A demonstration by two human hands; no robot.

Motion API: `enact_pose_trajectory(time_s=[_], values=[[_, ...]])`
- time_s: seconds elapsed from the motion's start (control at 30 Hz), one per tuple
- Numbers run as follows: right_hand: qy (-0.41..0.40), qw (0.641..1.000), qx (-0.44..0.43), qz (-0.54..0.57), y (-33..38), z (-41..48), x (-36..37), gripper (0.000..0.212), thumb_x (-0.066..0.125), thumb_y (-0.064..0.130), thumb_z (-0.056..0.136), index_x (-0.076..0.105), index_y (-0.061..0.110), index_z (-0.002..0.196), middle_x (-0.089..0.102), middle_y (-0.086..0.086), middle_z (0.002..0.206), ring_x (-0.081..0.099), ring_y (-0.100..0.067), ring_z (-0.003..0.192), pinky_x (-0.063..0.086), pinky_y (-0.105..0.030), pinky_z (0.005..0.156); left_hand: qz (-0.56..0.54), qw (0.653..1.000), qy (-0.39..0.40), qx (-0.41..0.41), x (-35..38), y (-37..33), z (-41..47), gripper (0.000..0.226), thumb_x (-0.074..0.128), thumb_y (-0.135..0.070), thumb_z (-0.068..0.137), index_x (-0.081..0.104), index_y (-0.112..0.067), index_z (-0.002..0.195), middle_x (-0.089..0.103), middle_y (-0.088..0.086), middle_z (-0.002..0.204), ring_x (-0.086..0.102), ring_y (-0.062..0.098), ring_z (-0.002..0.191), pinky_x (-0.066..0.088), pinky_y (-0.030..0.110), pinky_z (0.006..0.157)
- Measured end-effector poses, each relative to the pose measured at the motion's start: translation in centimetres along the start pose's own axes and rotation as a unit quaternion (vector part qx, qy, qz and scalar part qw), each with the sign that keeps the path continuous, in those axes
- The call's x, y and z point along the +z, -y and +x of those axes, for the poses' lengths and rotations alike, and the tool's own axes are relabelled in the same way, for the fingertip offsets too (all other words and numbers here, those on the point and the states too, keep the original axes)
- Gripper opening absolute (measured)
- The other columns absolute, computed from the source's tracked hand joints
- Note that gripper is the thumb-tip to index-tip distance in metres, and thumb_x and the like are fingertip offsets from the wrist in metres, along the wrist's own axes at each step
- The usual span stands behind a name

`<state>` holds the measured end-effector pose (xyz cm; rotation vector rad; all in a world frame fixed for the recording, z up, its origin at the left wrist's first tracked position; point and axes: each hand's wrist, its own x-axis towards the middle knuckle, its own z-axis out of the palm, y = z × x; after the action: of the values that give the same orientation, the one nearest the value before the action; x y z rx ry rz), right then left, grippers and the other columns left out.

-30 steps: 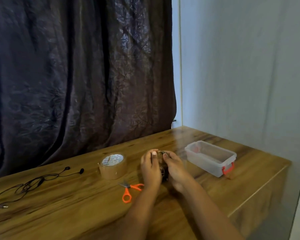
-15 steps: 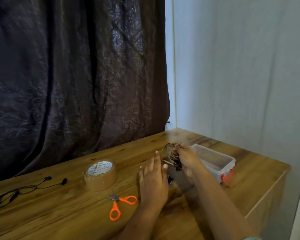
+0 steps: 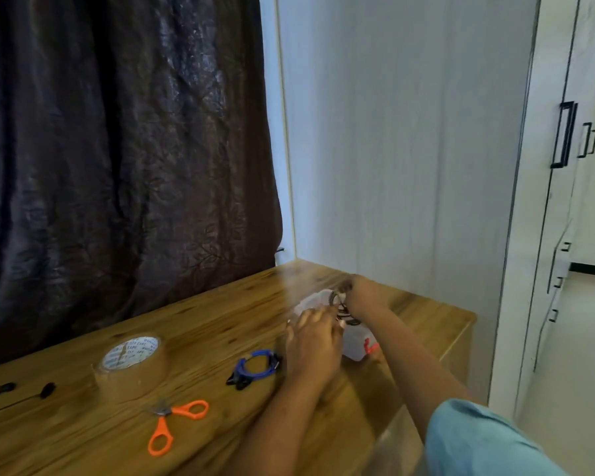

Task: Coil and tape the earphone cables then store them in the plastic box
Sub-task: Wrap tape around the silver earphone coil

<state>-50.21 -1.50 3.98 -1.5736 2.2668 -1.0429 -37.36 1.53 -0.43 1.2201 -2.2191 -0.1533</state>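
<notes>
Head view: coiled cable (image 3: 347, 312) upright over box (image 3: 356, 343)

Black coiled cable (image 3: 345, 312) over clear red-latched plastic box (image 3: 356, 343); blue coiled cable (image 3: 255, 368) flat nearby

On the bench (image 3: 220, 321), the tape roll (image 3: 131, 364) sits left of a coiled cable (image 3: 255, 367). Scissors (image 3: 172, 424) lie in front of both, the plastic box (image 3: 354, 343) stands to the right, and loose earphones (image 3: 24, 389) lie far left.

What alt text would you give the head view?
A person's right hand holds a coiled black cable over a clear plastic box on a wooden table, the left hand at the box's near side. A coiled blue cable, tape roll, orange scissors and loose black earbuds lie to the left.
</notes>
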Motion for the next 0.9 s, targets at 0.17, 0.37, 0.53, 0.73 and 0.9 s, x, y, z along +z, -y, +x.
enact_pose_trajectory(time_s=[0.17,0.37,0.53,0.73,0.9], values=[[0.139,0.976,-0.028,-0.168,-0.1,-0.8,-0.2,0.027,0.053,0.015,0.091,0.060,0.011,0.116,0.062,-0.009,0.117,0.059,-0.028,0.102,0.045,-0.033,0.084,0.020,1.000,0.008,-0.009,-0.2,-0.6,-0.1,0.038,0.035,-0.035,0.100,0.046,-0.029,0.137,0.049,-0.005,0.139,0.034,0.017,0.134,0.022,0.043,0.112],[0.245,0.953,0.011,-0.180,-0.8,2.0,1.7,0.017,0.055,0.029,0.087,0.065,0.018,0.096,0.061,-0.006,0.105,0.054,-0.026,0.092,0.045,-0.042,0.091,0.031,0.998,0.013,-0.044,-0.2,-0.3,0.3,0.034,0.037,-0.034,0.098,0.051,-0.027,0.128,0.053,-0.003,0.133,0.039,0.017,0.129,0.027,0.042,0.111],[0.232,0.950,0.025,-0.206,-0.3,1.0,1.1,0.036,0.053,0.024,0.094,0.056,0.012,0.127,0.056,-0.011,0.127,0.052,-0.031,0.115,0.042,-0.046,0.100,0.013,0.999,0.010,-0.047,0.1,0.2,0.2,0.036,0.036,-0.033,0.099,0.046,-0.030,0.133,0.048,-0.005,0.140,0.034,0.017,0.134,0.026,0.046,0.112],[0.079,0.956,-0.031,-0.281,0.0,-1.5,0.2,0.027,0.053,0.008,0.093,0.059,0.009,0.119,0.060,-0.008,0.119,0.058,-0.029,0.109,0.048,-0.037,0.074,0.064,0.989,-0.010,-0.131,-0.5,0.8,-0.8,0.044,0.034,-0.031,0.100,0.031,-0.029,0.144,0.027,-0.007,0.154,0.015,0.017,0.144,0.009,0.053,0.116],[-0.027,0.943,-0.097,-0.318,1.2,-3.2,0.0,0.025,0.051,0.002,0.091,0.060,0.008,0.113,0.063,-0.009,0.116,0.057,-0.024,0.110,0.049,-0.033,0.079,0.161,0.958,0.057,-0.232,-1.7,2.1,-1.5,0.047,0.030,-0.041,0.099,0.032,-0.027,0.144,0.025,0.003,0.155,0.011,0.030,0.144,0.006,0.056,0.113]])
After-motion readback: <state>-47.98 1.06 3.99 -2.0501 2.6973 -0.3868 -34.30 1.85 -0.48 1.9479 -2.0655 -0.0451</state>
